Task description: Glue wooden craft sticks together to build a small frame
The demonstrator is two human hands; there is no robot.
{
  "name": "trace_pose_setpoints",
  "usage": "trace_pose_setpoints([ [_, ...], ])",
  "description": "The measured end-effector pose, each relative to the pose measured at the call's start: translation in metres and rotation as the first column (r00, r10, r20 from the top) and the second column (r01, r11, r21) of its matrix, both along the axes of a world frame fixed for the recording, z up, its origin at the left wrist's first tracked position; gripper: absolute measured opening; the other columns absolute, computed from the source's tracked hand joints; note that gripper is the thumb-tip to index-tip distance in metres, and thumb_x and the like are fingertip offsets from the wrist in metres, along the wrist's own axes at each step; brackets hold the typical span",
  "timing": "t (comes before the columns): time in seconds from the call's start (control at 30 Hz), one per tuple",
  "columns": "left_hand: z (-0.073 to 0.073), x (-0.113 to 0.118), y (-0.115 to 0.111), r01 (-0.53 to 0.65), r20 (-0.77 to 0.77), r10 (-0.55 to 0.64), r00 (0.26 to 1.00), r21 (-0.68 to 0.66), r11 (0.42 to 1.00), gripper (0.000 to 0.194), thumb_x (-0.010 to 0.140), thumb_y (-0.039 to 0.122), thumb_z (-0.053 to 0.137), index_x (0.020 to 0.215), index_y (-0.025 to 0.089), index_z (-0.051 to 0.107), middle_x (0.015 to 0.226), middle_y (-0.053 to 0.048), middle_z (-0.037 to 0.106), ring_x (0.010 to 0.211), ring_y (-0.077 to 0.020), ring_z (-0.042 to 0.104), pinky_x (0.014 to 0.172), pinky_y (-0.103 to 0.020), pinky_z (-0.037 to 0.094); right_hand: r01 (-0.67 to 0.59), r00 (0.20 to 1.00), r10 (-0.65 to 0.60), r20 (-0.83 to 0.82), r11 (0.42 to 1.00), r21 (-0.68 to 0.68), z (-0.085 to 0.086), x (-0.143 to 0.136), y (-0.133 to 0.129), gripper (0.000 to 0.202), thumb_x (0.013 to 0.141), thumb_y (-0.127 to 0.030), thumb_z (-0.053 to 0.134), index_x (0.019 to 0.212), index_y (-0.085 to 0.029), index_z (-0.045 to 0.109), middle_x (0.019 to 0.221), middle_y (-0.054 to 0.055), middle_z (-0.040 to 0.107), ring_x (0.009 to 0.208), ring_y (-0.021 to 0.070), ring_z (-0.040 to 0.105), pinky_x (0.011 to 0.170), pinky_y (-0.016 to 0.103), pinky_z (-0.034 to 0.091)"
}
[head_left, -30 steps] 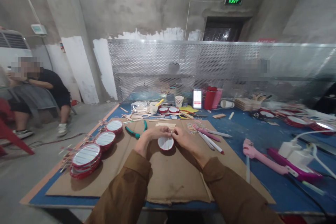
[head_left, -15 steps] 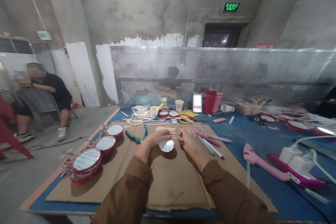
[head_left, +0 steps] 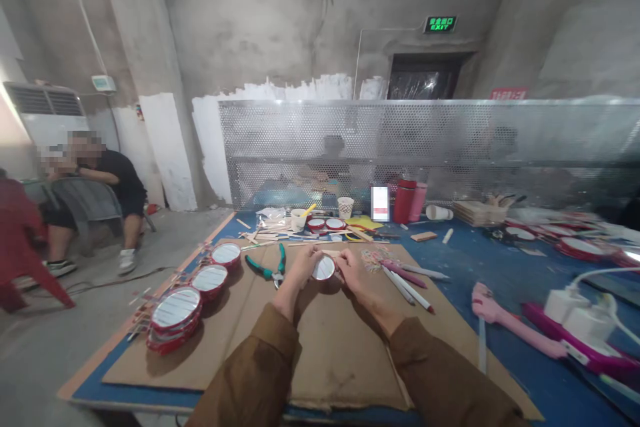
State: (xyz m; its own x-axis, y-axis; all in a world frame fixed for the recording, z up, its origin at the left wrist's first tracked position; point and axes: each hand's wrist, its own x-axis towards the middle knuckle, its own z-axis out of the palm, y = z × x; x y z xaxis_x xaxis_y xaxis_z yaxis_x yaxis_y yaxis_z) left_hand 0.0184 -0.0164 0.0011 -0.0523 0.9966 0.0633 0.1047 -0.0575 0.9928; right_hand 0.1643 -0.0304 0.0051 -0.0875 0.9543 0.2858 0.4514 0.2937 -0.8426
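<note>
Between my hands is a small round red-rimmed piece [head_left: 324, 269] with a pale, shiny top, like a little drum. My left hand [head_left: 304, 265] is closed on its left edge, thumb and fingers at the rim. On the opposite edge, my right hand [head_left: 351, 269] pinches the rim; its fingertips are partly hidden. Pale wooden sticks lie just behind, mostly covered by the hands. Teal-handled pliers [head_left: 267, 269] rest left of my left hand. Tangled small coloured bands [head_left: 371, 260] and several pens [head_left: 407, 283] lie right of my right hand.
Larger red-rimmed drum-like pieces [head_left: 176, 310] line the left side of the cardboard [head_left: 345, 367]. A pink glue gun [head_left: 515, 323] and a purple power strip [head_left: 575, 347] with plugs lie right. Cups [head_left: 345, 207], a phone [head_left: 380, 204] and red bottles [head_left: 405, 200] stand behind. A person sits far left.
My right hand has moved left and now touches the round piece, which my left hand was holding alone. The piece has shifted slightly up, and the camera view has moved a little.
</note>
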Motion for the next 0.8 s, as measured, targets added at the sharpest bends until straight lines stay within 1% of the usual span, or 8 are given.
trace_pose_setpoints([
  [0.13, -0.001, 0.0, 0.003, -0.104, -0.002, 0.104, 0.995, 0.069, 0.992, 0.012, 0.079, 0.023, 0.055, 0.072, 0.018, 0.047, 0.059, 0.005, 0.049, 0.052, -0.008, 0.045, 0.051, -0.02, 0.033, -0.081, 0.996, 0.08, -0.025, 0.997, -0.013, 0.004, -0.001, -0.006, 0.018, 0.085, -0.034, 0.039, 0.071, -0.023, 0.043, 0.05, -0.007, 0.045, 0.045, 0.0125, 0.046, 0.046, 0.022, 0.034],
  [0.23, -0.001, -0.001, 0.004, -0.165, -0.052, 0.171, 0.984, 0.112, 0.98, 0.007, 0.079, 0.017, 0.051, 0.073, 0.017, 0.05, 0.061, 0.004, 0.05, 0.053, -0.0083, 0.044, 0.054, -0.02, 0.034, -0.122, 0.992, 0.121, 0.025, 0.991, 0.048, 0.008, 0.0, -0.01, 0.017, 0.085, -0.033, 0.039, 0.073, -0.022, 0.044, 0.056, -0.004, 0.049, 0.052, 0.0138, 0.05, 0.049, 0.023, 0.036],
  [0.37, 0.004, -0.001, 0.002, -0.185, -0.093, 0.199, 0.976, 0.136, 0.973, 0.006, 0.078, 0.014, 0.05, 0.073, 0.017, 0.05, 0.062, 0.004, 0.05, 0.055, -0.009, 0.045, 0.058, -0.021, 0.036, -0.134, 0.983, 0.105, 0.152, 0.972, 0.195, 0.014, 0.002, -0.013, 0.016, 0.084, -0.029, 0.04, 0.074, -0.021, 0.049, 0.071, 0.001, 0.058, 0.066, 0.016, 0.053, 0.059, 0.026, 0.039],
  [0.5, 0.013, 0.001, -0.004, -0.194, -0.116, 0.211, 0.97, 0.142, 0.971, 0.009, 0.078, 0.013, 0.05, 0.071, 0.017, 0.048, 0.062, 0.004, 0.05, 0.058, -0.0095, 0.046, 0.059, -0.022, 0.037, -0.205, 0.964, 0.157, 0.215, 0.952, 0.227, 0.015, 0.003, -0.014, 0.013, 0.082, -0.026, 0.042, 0.074, -0.021, 0.051, 0.074, 0.002, 0.06, 0.068, 0.0154, 0.053, 0.062, 0.026, 0.039],
  [0.57, 0.016, 0.001, -0.006, -0.21, -0.127, 0.229, 0.965, 0.151, 0.966, 0.009, 0.078, 0.013, 0.051, 0.07, 0.017, 0.048, 0.062, 0.004, 0.05, 0.059, -0.0098, 0.047, 0.06, -0.022, 0.037, -0.216, 0.968, 0.185, 0.171, 0.958, 0.188, 0.013, 0.004, -0.011, 0.012, 0.081, -0.025, 0.044, 0.073, -0.02, 0.051, 0.072, 0.001, 0.06, 0.066, 0.0144, 0.054, 0.061, 0.025, 0.04],
  [0.67, 0.019, 0.002, -0.008, -0.224, -0.111, 0.244, 0.963, 0.169, 0.96, 0.009, 0.079, 0.014, 0.05, 0.071, 0.017, 0.049, 0.064, 0.003, 0.051, 0.062, -0.0103, 0.048, 0.061, -0.022, 0.038, -0.208, 0.978, 0.208, 0.012, 0.978, -0.018, 0.009, 0.006, -0.006, 0.013, 0.082, -0.028, 0.045, 0.074, -0.02, 0.05, 0.058, -0.003, 0.057, 0.051, 0.012, 0.054, 0.049, 0.022, 0.04],
  [0.73, 0.019, 0.002, -0.008, -0.222, -0.1, 0.241, 0.965, 0.17, 0.96, 0.009, 0.08, 0.015, 0.049, 0.071, 0.017, 0.049, 0.065, 0.002, 0.052, 0.063, -0.0107, 0.049, 0.062, -0.022, 0.038, -0.222, 0.974, 0.21, -0.085, 0.961, -0.163, 0.006, 0.007, -0.002, 0.014, 0.082, -0.031, 0.048, 0.073, -0.02, 0.05, 0.05, -0.005, 0.054, 0.04, 0.0101, 0.05, 0.041, 0.02, 0.037],
  [0.8, 0.019, 0.002, -0.007, -0.222, -0.105, 0.242, 0.964, 0.176, 0.959, 0.01, 0.08, 0.015, 0.049, 0.071, 0.017, 0.049, 0.066, 0.002, 0.053, 0.065, -0.0112, 0.05, 0.064, -0.023, 0.039, -0.24, 0.965, 0.207, -0.16, 0.943, -0.229, 0.005, 0.008, -0.001, 0.016, 0.08, -0.033, 0.052, 0.072, -0.02, 0.051, 0.048, -0.005, 0.056, 0.035, 0.0088, 0.049, 0.036, 0.018, 0.036],
])
